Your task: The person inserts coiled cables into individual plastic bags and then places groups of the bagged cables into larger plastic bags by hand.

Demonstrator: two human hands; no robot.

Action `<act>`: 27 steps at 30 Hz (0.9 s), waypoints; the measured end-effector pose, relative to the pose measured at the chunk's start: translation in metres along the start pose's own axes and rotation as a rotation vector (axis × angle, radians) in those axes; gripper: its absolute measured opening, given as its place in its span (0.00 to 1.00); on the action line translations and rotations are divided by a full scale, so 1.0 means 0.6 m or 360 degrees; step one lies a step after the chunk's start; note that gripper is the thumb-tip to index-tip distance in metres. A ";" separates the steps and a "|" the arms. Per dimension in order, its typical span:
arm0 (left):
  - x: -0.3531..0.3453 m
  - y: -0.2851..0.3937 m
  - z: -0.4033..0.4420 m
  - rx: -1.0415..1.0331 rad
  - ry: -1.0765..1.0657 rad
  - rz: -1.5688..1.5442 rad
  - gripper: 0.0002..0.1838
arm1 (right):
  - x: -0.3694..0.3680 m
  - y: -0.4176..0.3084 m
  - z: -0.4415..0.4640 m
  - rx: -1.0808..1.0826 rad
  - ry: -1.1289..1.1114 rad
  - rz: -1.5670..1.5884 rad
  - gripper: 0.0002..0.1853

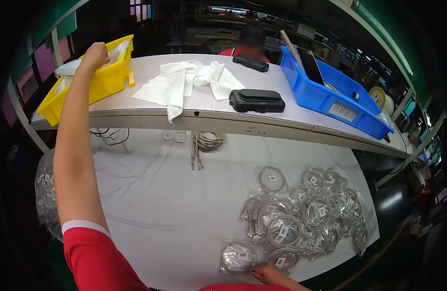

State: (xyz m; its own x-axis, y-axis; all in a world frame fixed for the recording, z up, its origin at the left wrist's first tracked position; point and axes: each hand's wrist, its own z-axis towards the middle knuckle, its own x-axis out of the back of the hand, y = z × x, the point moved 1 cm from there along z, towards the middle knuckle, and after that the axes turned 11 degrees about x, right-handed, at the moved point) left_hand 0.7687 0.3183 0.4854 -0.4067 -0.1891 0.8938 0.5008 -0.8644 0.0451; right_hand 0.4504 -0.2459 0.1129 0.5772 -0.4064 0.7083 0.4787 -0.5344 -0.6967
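My left hand (96,56) reaches up to the yellow bin (101,88) on the shelf. Its fingers are curled at the clear plastic bags (119,50) inside, and what they grip is hidden. Low in the view, my right hand (270,275) pinches the lower right edge of a bagged coiled cable (237,257), which lies flat on the white table with a printed label on it. Just beside that hand lies another bagged cable (284,258), at the near side of a big heap of bagged cables (316,213).
A loose bundle of grey cables (209,140) lies under the shelf edge. White cloths (177,82), a black case (257,101) and a blue bin (325,99) with a phone (310,65) sit on the shelf. Across it is another person (251,41). More bagged cables (46,194) are at far left.
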 end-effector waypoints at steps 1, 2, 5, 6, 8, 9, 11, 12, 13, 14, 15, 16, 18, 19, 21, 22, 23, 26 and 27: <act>-0.002 0.000 0.004 -0.0028 0.0145 0.0089 0.10 | -0.001 -0.001 0.003 -0.0009 -0.0004 0.0009 0.10; -0.005 -0.002 0.005 -0.0054 0.0289 0.0176 0.09 | -0.003 -0.003 0.005 0.0007 0.0019 0.0024 0.10; 0.001 -0.002 0.001 -0.0034 0.0517 0.0087 0.08 | -0.003 -0.013 0.016 0.0032 0.0091 0.0055 0.10; 0.005 -0.002 -0.006 -0.0018 0.0632 0.0042 0.08 | -0.001 -0.018 0.018 0.0029 0.0066 0.0044 0.10; 0.014 0.000 -0.024 0.0083 0.0742 0.0003 0.09 | 0.001 -0.024 0.018 0.0039 0.0013 0.0014 0.11; 0.027 0.005 -0.039 0.0184 0.0857 -0.0032 0.10 | -0.002 -0.024 0.018 0.0048 0.0018 0.0015 0.11; 0.039 0.000 -0.058 0.0275 0.0985 -0.0066 0.11 | -0.009 -0.019 0.015 0.0072 0.0020 0.0001 0.10; 0.038 -0.010 -0.065 0.0234 0.1368 -0.0324 0.11 | -0.012 -0.019 0.013 0.0081 0.0024 -0.0004 0.10; 0.037 -0.018 -0.077 0.0188 0.1741 -0.0588 0.12 | -0.014 -0.021 0.010 0.0084 0.0031 0.0003 0.10; 0.058 -0.013 -0.113 0.0053 0.1833 -0.0715 0.11 | -0.010 -0.023 0.009 0.0094 0.0078 0.0089 0.10; 0.080 -0.012 -0.159 -0.0085 0.1921 -0.0837 0.11 | -0.006 -0.025 0.012 0.0106 0.0123 0.0178 0.10; 0.103 0.006 -0.226 -0.0326 0.1927 -0.0987 0.10 | 0.000 -0.028 0.018 0.0125 0.0168 0.0269 0.10; 0.121 0.062 -0.392 -0.0691 0.1884 -0.1025 0.07 | 0.017 -0.036 0.042 0.0105 0.0260 0.0429 0.11; 0.121 0.084 -0.462 -0.1174 0.1665 -0.0986 0.05 | 0.026 -0.039 0.057 0.0070 0.0352 0.0583 0.11; 0.092 0.128 -0.589 -0.1619 0.0810 -0.0825 0.14 | 0.032 -0.033 0.089 -0.0003 0.0464 0.1431 0.17; 0.050 0.143 -0.646 -0.1698 0.0431 -0.0801 0.10 | 0.048 -0.036 0.100 0.0000 0.0519 0.1697 0.21; -0.006 0.159 -0.696 -0.1653 0.0124 -0.0873 0.11 | 0.061 -0.037 0.108 -0.0030 0.0563 0.1975 0.25; -0.144 0.174 -0.841 -0.1221 -0.0933 -0.0867 0.12 | 0.035 0.029 0.129 -0.0299 0.0520 0.2391 0.29; -0.165 0.163 -0.884 -0.1120 -0.1059 -0.0889 0.14 | 0.024 0.050 0.129 -0.0431 0.0491 0.2347 0.28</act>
State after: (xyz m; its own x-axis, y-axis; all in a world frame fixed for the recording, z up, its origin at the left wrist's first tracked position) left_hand 0.4530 0.0052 0.1644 0.1557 0.4130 0.8973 -0.2542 -0.8611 0.4404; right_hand 0.5244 -0.2107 0.0935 0.2432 -0.7951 -0.5555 -0.5311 0.3701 -0.7622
